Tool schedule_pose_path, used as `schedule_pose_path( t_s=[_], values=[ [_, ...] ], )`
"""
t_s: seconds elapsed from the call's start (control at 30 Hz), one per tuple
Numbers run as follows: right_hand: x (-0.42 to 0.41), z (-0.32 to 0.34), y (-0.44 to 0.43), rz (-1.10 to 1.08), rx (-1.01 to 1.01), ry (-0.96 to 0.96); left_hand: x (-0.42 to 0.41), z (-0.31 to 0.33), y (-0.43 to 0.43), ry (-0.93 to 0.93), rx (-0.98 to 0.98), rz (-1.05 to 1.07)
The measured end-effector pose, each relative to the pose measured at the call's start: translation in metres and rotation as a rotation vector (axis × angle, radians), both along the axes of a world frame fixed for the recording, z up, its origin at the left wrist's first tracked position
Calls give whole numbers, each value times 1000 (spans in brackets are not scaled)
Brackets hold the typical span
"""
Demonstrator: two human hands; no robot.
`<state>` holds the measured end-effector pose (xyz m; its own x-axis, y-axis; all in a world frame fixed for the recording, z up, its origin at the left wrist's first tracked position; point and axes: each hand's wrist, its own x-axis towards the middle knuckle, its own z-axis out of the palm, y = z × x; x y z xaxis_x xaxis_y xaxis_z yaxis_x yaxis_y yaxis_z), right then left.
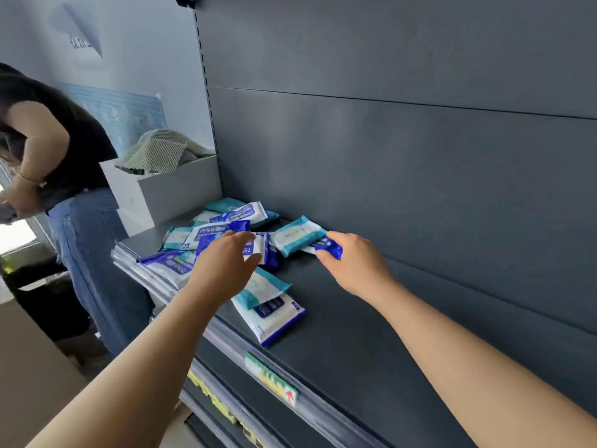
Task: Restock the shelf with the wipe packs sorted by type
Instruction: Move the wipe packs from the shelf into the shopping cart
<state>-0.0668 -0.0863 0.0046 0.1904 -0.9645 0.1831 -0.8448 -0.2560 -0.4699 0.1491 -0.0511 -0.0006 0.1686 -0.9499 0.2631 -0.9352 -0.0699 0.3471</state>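
Blue pack [330, 249] lies left-right | right grip [355, 266] pinches its end | left grip [223, 263] clamps 75% pack [260, 245]

A pale blue wall [135, 33] rises behind the white box [181, 192]. Green striped cloth [158, 153] lies in it. Left of it, a person [80, 150] stands by a bright window [16, 236].

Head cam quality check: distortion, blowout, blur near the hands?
Head view: wide-angle bends the shelf edge; window patch far left is blown out; soft sheen on the back panel; left hand and right hand slightly soft, yet print on the 75% pack reads.
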Motion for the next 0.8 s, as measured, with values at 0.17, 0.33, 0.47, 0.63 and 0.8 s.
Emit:
schedule_pose_path(
  t_s=[0.17,0.33,0.47,0.63,0.8],
  values=[
    [25,-21,-58,-177,187,60,48,-10,-59,-42,143,-41],
    [57,-32,-86,-430,242,73,77,-15,-105,-154,260,-239],
    [86,-33,-99,-626,265,20,92,-18,-125,-158,311,-386],
    [88,-26,-100,-634,284,-364,101,-23,-139,-56,296,-511],
    [80,-26,-74,-637,200,-516,101,-20,-147,-170,304,-648]
  ],
)
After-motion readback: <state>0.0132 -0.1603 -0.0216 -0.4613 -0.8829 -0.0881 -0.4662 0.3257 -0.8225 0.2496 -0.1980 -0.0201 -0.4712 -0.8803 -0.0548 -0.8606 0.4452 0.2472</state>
